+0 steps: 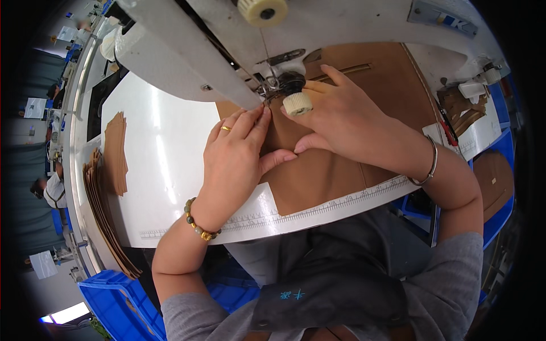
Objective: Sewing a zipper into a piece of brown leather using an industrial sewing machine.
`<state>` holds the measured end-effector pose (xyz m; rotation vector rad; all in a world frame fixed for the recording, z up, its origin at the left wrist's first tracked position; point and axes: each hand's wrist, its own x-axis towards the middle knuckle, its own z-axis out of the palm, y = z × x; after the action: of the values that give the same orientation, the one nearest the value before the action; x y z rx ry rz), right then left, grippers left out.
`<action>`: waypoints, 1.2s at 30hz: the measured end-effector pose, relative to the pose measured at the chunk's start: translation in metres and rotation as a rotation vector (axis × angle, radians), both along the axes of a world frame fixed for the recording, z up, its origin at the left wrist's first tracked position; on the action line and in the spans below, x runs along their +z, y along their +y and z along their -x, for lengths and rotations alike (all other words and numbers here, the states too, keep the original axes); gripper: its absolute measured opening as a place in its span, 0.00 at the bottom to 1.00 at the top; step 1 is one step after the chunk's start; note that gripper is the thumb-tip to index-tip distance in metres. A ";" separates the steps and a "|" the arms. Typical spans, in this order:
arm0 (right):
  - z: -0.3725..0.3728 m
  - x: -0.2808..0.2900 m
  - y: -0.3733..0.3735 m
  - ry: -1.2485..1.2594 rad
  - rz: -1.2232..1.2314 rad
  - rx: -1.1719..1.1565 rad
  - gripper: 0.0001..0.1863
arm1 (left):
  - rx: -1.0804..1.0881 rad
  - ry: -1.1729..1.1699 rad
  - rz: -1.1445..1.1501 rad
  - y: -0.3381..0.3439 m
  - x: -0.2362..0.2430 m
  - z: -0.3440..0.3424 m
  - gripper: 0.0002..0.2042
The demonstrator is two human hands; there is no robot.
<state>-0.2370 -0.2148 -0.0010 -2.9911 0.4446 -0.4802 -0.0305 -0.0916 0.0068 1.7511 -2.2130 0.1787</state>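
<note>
Stacks of tan cut pieces (pixel 114 156) sit at the far left of the white sewing table (pixel 165 142), some fanned out on top and some hanging over its edge, well apart from the hands. Next comes the left hand (pixel 236 156), with a gold ring and a bead bracelet. It lies flat and open on the brown fabric panel (pixel 318 173), fingers stretched toward the needle; it presses and grips nothing. The panel lies in the middle of the table, under the presser foot (pixel 267 91) of the white sewing machine (pixel 239 40). The right hand (pixel 341 116), wearing a thin bangle, also rests open on the panel just beside the foot, fingers spread. I think the step in hand is lining up the cloth at the needle. The next move probably calls for both hands to hold the panel flat and straight. A ruler strip (pixel 318 210) runs along the table's near edge. A blue bin (pixel 122 304) stands below on the left, and other workers sit far off at the left rim.
</note>
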 end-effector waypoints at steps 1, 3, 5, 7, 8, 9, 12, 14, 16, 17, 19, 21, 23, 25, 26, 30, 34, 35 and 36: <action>0.000 0.000 0.000 -0.001 0.002 -0.001 0.33 | 0.020 -0.014 -0.034 0.001 0.001 0.000 0.38; 0.000 -0.001 0.000 0.017 -0.003 -0.003 0.32 | 0.039 -0.028 -0.068 0.001 0.001 0.000 0.39; 0.000 -0.001 0.000 0.004 0.027 0.001 0.33 | 0.031 -0.017 -0.079 0.001 0.001 0.000 0.39; 0.000 -0.002 0.000 -0.010 0.057 0.004 0.33 | 0.032 -0.025 -0.074 0.001 0.001 0.000 0.39; 0.000 -0.003 0.000 -0.006 0.054 0.004 0.33 | 0.035 -0.025 -0.088 0.001 0.001 0.000 0.39; 0.000 -0.003 0.000 0.004 0.053 0.002 0.33 | 0.034 -0.030 -0.077 0.001 0.001 0.000 0.39; -0.001 -0.002 -0.002 0.019 0.036 -0.002 0.31 | 0.038 -0.037 -0.068 0.000 0.001 0.000 0.39; 0.001 0.003 -0.007 0.020 -0.003 -0.004 0.27 | 0.040 -0.031 -0.087 0.000 0.002 0.000 0.39; 0.005 0.010 -0.015 0.040 -0.050 -0.009 0.24 | 0.039 -0.039 -0.072 -0.001 0.002 -0.001 0.39; 0.009 0.015 -0.020 -0.069 -0.064 -0.153 0.20 | 0.039 -0.037 -0.084 -0.001 0.001 -0.001 0.39; 0.011 0.021 -0.030 -0.170 -0.081 -0.292 0.16 | 0.039 -0.037 -0.067 0.000 0.000 -0.001 0.38; 0.009 0.024 -0.042 -0.546 -0.163 -0.278 0.14 | 0.040 -0.036 -0.054 0.000 -0.001 -0.002 0.38; 0.004 0.020 -0.044 -0.601 -0.123 -0.254 0.15 | 0.037 -0.033 -0.053 0.001 -0.001 -0.002 0.38; 0.002 0.016 -0.042 -0.655 -0.083 -0.233 0.16 | 0.044 -0.031 -0.054 0.000 -0.002 -0.002 0.38; 0.002 0.015 -0.042 -0.666 -0.130 -0.234 0.16 | 0.047 -0.024 -0.063 0.000 -0.003 -0.002 0.38; 0.003 0.013 -0.043 -0.666 -0.153 -0.235 0.17 | 0.002 -0.051 0.053 0.001 -0.003 0.000 0.37; 0.010 0.019 -0.053 -0.592 -0.186 -0.146 0.20 | 0.013 -0.063 0.051 0.001 -0.002 0.001 0.37; 0.014 0.021 -0.054 -0.432 -0.189 -0.105 0.22 | 0.010 -0.070 0.064 0.001 -0.002 0.001 0.38; 0.015 0.022 -0.054 -0.255 -0.198 -0.093 0.23 | 0.011 -0.070 0.064 0.001 -0.002 0.001 0.38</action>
<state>-0.2523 -0.2693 0.0207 -2.6824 0.5719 -0.7655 -0.0312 -0.0908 0.0048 1.7489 -2.2210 0.3146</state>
